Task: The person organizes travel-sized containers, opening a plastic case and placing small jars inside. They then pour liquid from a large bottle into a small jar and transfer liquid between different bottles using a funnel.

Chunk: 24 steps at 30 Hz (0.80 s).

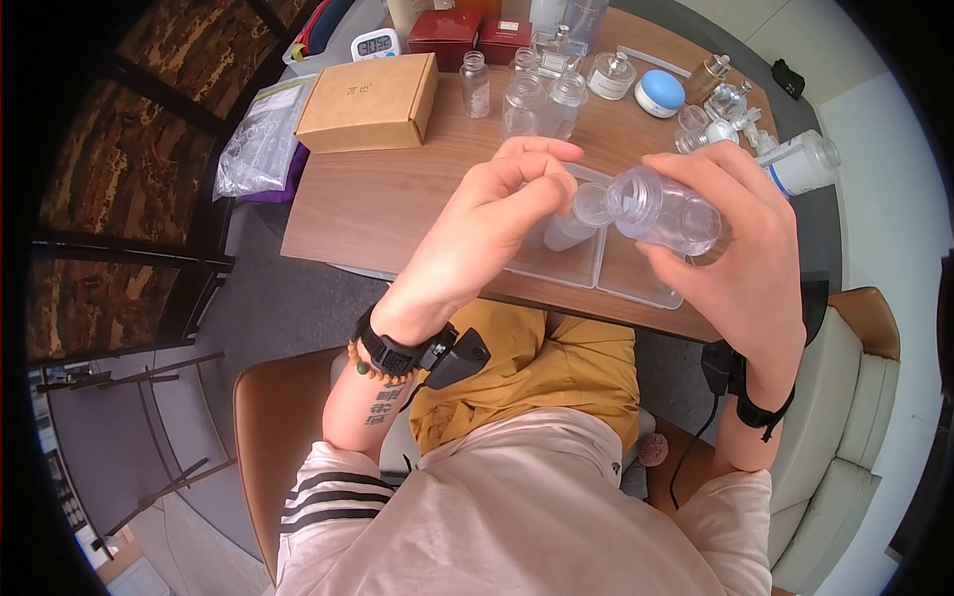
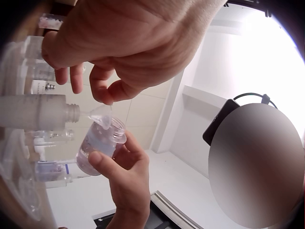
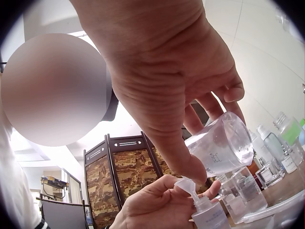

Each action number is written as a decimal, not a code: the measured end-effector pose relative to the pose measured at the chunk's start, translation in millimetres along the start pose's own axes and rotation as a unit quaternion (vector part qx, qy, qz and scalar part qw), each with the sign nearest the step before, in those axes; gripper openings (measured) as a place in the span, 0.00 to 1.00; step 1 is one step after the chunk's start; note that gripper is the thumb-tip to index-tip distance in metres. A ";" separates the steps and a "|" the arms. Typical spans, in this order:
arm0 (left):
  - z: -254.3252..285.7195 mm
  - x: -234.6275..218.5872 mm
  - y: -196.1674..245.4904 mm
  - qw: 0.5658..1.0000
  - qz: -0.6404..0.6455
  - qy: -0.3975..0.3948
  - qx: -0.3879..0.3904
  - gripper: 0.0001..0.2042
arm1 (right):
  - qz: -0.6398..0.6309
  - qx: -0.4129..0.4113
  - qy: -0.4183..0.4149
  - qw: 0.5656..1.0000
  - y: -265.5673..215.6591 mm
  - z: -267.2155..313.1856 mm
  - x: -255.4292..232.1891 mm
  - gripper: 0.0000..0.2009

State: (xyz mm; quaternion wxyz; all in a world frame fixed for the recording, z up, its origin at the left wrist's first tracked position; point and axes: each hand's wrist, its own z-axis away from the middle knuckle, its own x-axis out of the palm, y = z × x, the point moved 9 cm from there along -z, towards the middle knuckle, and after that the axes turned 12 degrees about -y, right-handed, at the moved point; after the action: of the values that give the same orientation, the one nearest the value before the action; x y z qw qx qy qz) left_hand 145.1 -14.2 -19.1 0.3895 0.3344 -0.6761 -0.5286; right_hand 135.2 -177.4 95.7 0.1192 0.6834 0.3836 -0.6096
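Observation:
My right hand [image 1: 750, 243] holds a clear plastic bottle [image 1: 688, 221] tipped on its side, its open threaded mouth right at the rim of a small clear funnel [image 1: 592, 203]. With thumb and index finger, my left hand [image 1: 485, 214] pinches the funnel's edge. The funnel's spout sits in the neck of a small translucent bottle [image 2: 40, 112], which stands upright beneath it. Some clear liquid shows inside the tilted bottle [image 3: 220, 150]. Under the small bottle lies a clear plastic tray [image 1: 597, 270] on the wooden table.
Several clear bottles [image 1: 524, 104] stand behind my hands. A cardboard box [image 1: 363, 107] and a timer [image 1: 376, 45] are at the back left. To the right are a blue-lidded jar [image 1: 660, 92], small glass bottles, and a white-labelled bottle [image 1: 798, 167].

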 end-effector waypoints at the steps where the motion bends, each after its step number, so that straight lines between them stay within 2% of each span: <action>1: -0.1 -0.1 -0.2 1.000 -0.001 0.000 0.000 0.11 | 0.000 -0.002 0.001 1.000 -0.4 0.0 -0.2 0.28; 24: -1.4 1.3 0.3 1.000 0.003 -0.001 0.001 0.11 | 0.002 -0.003 -0.003 1.000 0.1 1.3 -2.6 0.28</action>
State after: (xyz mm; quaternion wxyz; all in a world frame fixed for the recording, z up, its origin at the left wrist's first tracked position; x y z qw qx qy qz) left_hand 145.7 -15.9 -18.4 0.3901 0.3324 -0.6779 -0.5271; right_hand 134.4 -179.2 97.7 0.1231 0.6820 0.3840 -0.6101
